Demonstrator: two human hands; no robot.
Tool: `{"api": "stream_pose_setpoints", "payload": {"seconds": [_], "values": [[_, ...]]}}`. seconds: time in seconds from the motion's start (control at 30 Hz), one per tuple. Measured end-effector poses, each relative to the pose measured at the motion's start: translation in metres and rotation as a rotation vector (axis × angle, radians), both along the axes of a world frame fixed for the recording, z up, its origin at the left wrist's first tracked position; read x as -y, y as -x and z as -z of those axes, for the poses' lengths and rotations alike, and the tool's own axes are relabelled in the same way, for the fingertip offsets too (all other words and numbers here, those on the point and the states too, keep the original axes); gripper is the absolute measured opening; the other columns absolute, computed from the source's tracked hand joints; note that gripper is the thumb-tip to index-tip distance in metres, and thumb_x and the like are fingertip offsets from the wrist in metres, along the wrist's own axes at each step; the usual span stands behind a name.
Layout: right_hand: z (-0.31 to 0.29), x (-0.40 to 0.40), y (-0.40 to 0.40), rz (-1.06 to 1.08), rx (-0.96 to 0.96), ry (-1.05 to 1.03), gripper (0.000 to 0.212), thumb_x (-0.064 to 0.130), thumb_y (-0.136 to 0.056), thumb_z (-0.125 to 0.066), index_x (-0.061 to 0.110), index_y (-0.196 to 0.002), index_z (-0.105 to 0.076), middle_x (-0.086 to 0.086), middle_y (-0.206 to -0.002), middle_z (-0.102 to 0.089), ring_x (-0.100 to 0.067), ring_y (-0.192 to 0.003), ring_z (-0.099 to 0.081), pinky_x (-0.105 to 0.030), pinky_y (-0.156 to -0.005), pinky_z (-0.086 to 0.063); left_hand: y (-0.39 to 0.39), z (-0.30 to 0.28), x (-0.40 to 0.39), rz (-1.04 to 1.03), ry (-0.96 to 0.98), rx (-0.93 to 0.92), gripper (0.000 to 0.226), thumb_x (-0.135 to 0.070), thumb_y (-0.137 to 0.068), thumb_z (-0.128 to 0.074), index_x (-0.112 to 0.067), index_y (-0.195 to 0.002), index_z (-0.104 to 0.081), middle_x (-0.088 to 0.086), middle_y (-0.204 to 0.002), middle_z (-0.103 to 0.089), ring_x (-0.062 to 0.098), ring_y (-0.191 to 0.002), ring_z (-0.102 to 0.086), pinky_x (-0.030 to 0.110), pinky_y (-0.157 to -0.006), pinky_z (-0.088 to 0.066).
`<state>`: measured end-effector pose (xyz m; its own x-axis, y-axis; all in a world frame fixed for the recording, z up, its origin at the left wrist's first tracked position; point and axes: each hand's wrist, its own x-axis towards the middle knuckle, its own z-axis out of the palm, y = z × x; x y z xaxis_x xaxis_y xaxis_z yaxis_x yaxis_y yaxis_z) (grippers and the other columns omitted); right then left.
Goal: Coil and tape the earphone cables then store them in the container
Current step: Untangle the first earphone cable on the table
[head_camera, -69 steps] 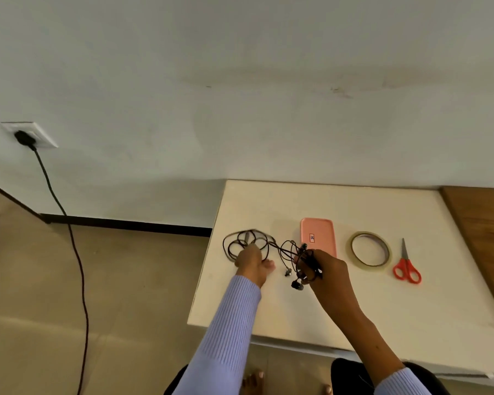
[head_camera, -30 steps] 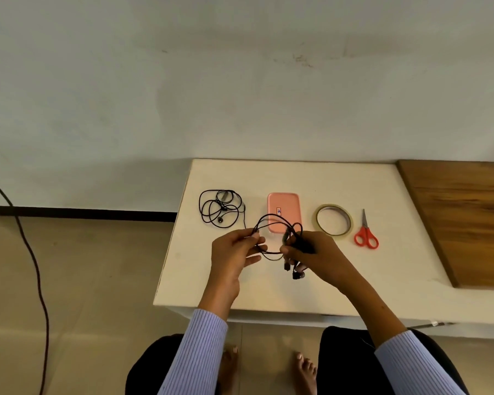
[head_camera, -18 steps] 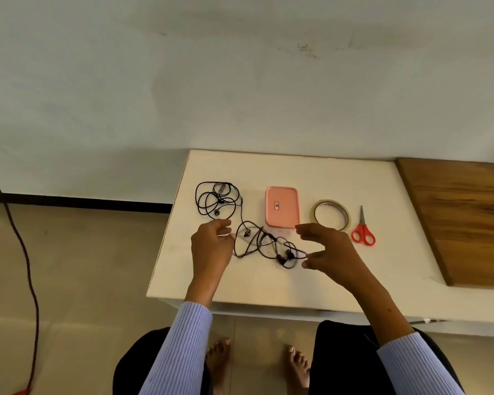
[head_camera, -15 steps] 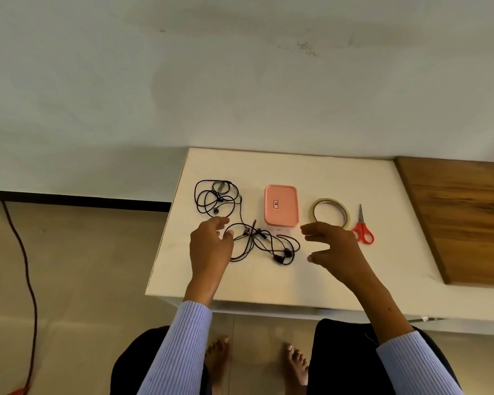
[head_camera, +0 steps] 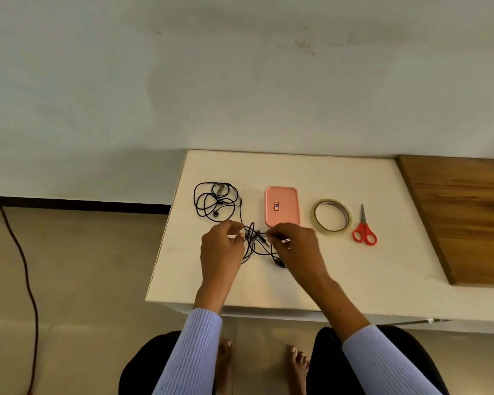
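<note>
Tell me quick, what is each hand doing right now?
Left hand: fingers pinch the tangled earphone cable on the table.
Right hand: fingers pinch the same cable from the other side.

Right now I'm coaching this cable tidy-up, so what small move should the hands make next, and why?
Probably lift the loose black earphone cable and start winding it into loops. Both the left hand and right hand pinch it, it lies tangled on the white table, and the clear tape roll lies untouched.
</note>
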<state>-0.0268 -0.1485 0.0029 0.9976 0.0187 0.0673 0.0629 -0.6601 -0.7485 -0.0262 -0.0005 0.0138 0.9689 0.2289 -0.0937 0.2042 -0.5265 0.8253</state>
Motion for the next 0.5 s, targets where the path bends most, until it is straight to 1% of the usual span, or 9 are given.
{"api": "stream_pose_setpoints", "payload": {"seconds": [0.07,0.13,0.2,0.3,0.37,0.43,0.5], "values": [[0.011,-0.017,-0.005,-0.033,-0.023,0.094,0.015,0.009,-0.089,-0.059,0.011,-0.097,-0.071,-0.003,-0.095,-0.071,-0.019,-0.083,-0.065,-0.033,-0.077,-0.054,-0.001,0.001,0.003,-0.001,-0.018,0.006,0.017,-0.01,-0.091,-0.058,-0.012,-0.104,-0.068,0.002,-0.104,-0.069,0.007,-0.088,-0.059,0.004,-0.067,-0.037],[0.024,-0.029,-0.011,-0.033,-0.097,0.196,0.019,0.007,-0.091,-0.052,0.009,-0.101,-0.068,-0.007,-0.097,-0.07,-0.024,-0.083,-0.064,-0.037,-0.076,-0.054,-0.002,0.001,0.004,0.002,-0.026,0.008,0.019,-0.009,-0.091,-0.058,-0.011,-0.106,-0.068,0.002,-0.105,-0.069,0.008,-0.091,-0.06,0.008,-0.071,-0.04],[0.032,-0.037,-0.015,-0.012,-0.178,0.302,0.019,0.004,-0.09,-0.05,0.009,-0.103,-0.063,-0.008,-0.1,-0.067,-0.024,-0.084,-0.062,-0.036,-0.075,-0.054,-0.002,0.002,0.003,0.006,-0.024,0.011,0.02,-0.008,-0.091,-0.057,-0.012,-0.108,-0.068,0.001,-0.106,-0.069,0.009,-0.094,-0.062,0.012,-0.075,-0.044],[0.036,-0.044,-0.014,0.02,-0.206,0.423,0.017,0.005,-0.09,-0.054,0.008,-0.106,-0.056,-0.008,-0.103,-0.059,-0.023,-0.083,-0.059,-0.031,-0.067,-0.051,-0.002,0.004,0.0,0.006,-0.023,0.01,0.021,-0.007,-0.091,-0.057,-0.013,-0.108,-0.068,0.001,-0.107,-0.069,0.011,-0.096,-0.063,0.014,-0.077,-0.046],[0.035,-0.043,-0.012,0.027,-0.217,0.487,0.014,0.009,-0.091,-0.053,0.009,-0.104,-0.056,-0.008,-0.102,-0.059,-0.023,-0.08,-0.059,-0.029,-0.064,-0.047,-0.002,0.006,-0.004,0.005,-0.026,0.009,0.022,-0.006,-0.091,-0.057,-0.014,-0.107,-0.068,0.001,-0.106,-0.069,0.01,-0.093,-0.062,0.012,-0.074,-0.045],[0.033,-0.039,-0.012,0.037,-0.233,0.514,0.012,0.011,-0.09,-0.054,0.009,-0.101,-0.057,-0.007,-0.102,-0.059,-0.022,-0.08,-0.059,-0.03,-0.065,-0.048,-0.001,0.007,-0.007,0.0,-0.035,0.015,0.022,-0.006,-0.091,-0.056,-0.014,-0.108,-0.068,0.0,-0.105,-0.069,0.008,-0.091,-0.061,0.006,-0.07,-0.042],[0.024,-0.032,-0.012,0.067,-0.221,0.503,0.013,0.014,-0.091,-0.054,0.01,-0.103,-0.057,-0.007,-0.106,-0.059,-0.021,-0.083,-0.059,-0.03,-0.068,-0.049,-0.001,0.006,-0.009,-0.001,-0.035,0.033,0.021,-0.007,-0.092,-0.056,-0.014,-0.108,-0.068,0.0,-0.106,-0.069,0.006,-0.089,-0.06,0.004,-0.066,-0.041]]}}
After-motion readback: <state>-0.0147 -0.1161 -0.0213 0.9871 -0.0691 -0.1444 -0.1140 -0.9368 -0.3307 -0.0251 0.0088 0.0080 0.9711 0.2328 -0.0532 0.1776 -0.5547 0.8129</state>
